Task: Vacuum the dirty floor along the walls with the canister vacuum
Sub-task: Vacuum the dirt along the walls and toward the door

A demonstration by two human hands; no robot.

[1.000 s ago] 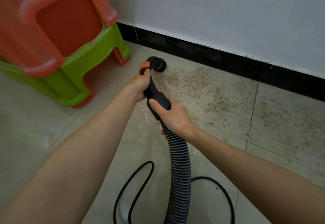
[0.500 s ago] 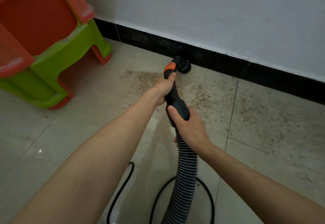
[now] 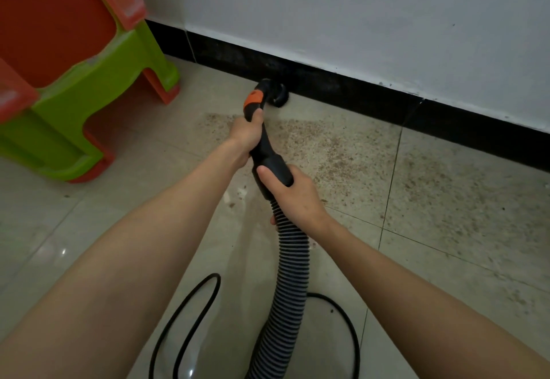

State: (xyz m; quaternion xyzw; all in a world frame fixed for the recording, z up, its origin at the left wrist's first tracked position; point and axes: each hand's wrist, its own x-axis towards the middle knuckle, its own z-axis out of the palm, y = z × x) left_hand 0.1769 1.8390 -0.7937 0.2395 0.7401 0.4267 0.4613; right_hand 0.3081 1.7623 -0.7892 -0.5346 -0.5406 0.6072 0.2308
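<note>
Vacuum handle (image 3: 265,152) — black, with an orange band near its bend; the round brush nozzle (image 3: 275,95) sits on the tiled floor (image 3: 89,229), touching the black baseboard (image 3: 342,92). Left hand (image 3: 245,136): grip wrapped round the handle just below the orange band. Right hand (image 3: 293,197): grip closed round the handle's thick lower end, where the ribbed grey hose (image 3: 290,283) joins. Brown dirt (image 3: 342,152) speckles the tiles beside the nozzle, along the baseboard. Black power cord (image 3: 190,316) loops on the floor by the hose. Stacked plastic stools (image 3: 89,60) — orange over green — stand off from the nozzle, also by the baseboard.
</note>
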